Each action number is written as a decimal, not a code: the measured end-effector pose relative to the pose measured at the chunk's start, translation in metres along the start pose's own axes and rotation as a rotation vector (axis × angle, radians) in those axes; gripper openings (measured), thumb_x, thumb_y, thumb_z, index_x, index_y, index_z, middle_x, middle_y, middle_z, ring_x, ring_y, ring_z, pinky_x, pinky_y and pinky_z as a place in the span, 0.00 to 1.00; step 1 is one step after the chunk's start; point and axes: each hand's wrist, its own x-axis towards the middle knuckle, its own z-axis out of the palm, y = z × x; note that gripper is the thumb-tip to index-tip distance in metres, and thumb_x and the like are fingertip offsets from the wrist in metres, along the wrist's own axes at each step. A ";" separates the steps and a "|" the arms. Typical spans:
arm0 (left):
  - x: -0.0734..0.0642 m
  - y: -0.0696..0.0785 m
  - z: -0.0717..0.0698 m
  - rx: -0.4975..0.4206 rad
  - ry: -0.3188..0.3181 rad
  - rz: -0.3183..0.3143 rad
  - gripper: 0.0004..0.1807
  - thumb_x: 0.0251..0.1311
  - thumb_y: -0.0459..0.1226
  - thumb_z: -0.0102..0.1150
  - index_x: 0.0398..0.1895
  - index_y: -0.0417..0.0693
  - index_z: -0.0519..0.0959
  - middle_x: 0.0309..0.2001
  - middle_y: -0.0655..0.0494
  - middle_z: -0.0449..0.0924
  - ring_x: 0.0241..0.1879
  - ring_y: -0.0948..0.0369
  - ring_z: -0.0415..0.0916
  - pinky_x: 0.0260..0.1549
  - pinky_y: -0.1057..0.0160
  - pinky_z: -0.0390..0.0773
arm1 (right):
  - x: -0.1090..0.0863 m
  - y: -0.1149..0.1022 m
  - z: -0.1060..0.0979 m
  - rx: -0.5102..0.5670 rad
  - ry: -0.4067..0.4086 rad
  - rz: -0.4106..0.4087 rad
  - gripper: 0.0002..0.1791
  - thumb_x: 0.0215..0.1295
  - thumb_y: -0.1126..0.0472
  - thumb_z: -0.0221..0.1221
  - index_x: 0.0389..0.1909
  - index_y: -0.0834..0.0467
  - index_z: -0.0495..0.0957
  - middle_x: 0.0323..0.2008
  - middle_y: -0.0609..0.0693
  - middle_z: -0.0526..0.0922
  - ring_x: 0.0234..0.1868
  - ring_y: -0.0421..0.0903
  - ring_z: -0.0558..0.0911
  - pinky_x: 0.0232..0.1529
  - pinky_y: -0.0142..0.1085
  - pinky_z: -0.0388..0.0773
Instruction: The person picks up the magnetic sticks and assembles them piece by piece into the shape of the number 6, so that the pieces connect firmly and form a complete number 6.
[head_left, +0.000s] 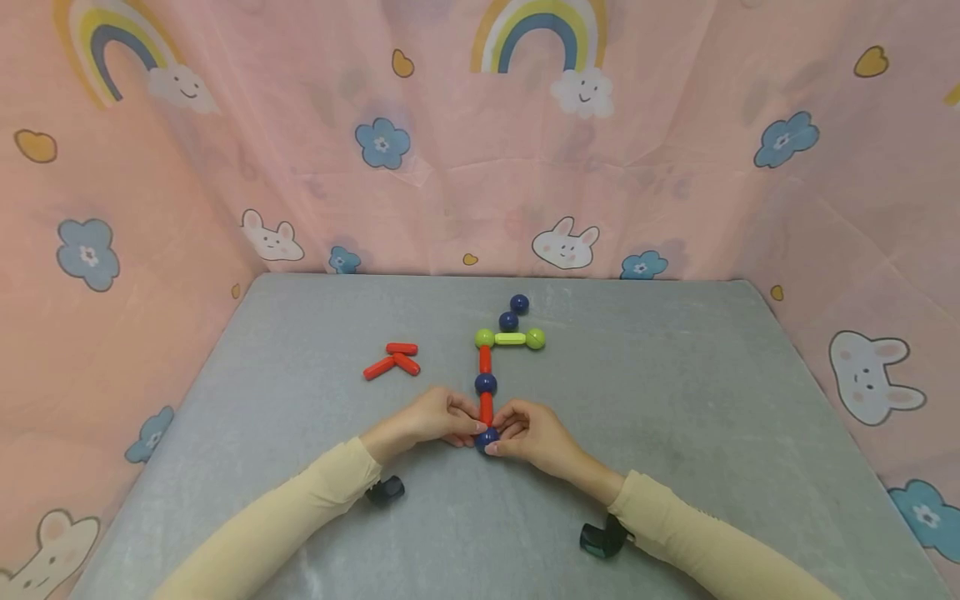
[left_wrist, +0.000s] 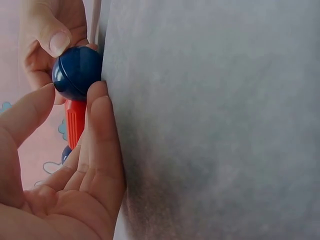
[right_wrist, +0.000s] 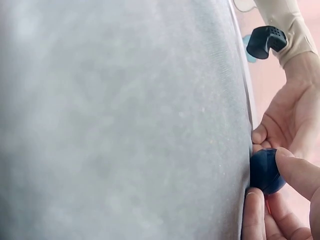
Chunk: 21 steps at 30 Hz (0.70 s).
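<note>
Both hands meet at a dark blue ball (head_left: 487, 440) at the near end of a chain of rods and balls on the table. With thumb and fingers the left hand (head_left: 441, 417) pinches its left side; the right hand (head_left: 538, 437) grips it from the right. In the left wrist view, the ball (left_wrist: 77, 73) adjoins a ridged red rod (left_wrist: 75, 124). Farther up the chain come a second blue ball (head_left: 486, 383), another red rod (head_left: 485, 360) and a green ball (head_left: 484, 338). From there a yellow-green rod (head_left: 510, 339) runs right to another green ball (head_left: 536, 338).
Two loose blue balls (head_left: 508, 321) lie just behind the green rod. Left of the chain are three red rods (head_left: 380, 368) in a small cluster. Pink patterned cloth (head_left: 450, 208) hangs around the grey table (head_left: 675, 400). A black wrist device (head_left: 602, 538) shows at each sleeve.
</note>
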 end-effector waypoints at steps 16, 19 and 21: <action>-0.003 -0.005 0.002 0.017 0.017 0.065 0.18 0.58 0.36 0.69 0.49 0.35 0.81 0.35 0.47 0.89 0.29 0.66 0.82 0.33 0.66 0.85 | 0.000 0.002 -0.003 0.023 -0.033 -0.001 0.19 0.52 0.63 0.74 0.43 0.64 0.78 0.37 0.58 0.84 0.32 0.39 0.82 0.34 0.28 0.82; -0.003 -0.006 0.002 0.010 0.014 0.070 0.19 0.58 0.36 0.69 0.49 0.35 0.80 0.35 0.47 0.89 0.29 0.66 0.82 0.33 0.66 0.84 | -0.001 0.002 -0.002 0.029 -0.034 -0.005 0.20 0.52 0.64 0.73 0.43 0.65 0.78 0.37 0.59 0.84 0.32 0.38 0.83 0.34 0.28 0.82; -0.003 -0.006 0.002 0.005 0.013 0.069 0.19 0.58 0.36 0.69 0.50 0.34 0.80 0.35 0.47 0.89 0.29 0.66 0.82 0.34 0.66 0.84 | -0.001 0.002 -0.002 0.038 -0.037 -0.009 0.20 0.52 0.65 0.73 0.43 0.65 0.78 0.38 0.60 0.84 0.32 0.39 0.83 0.34 0.28 0.82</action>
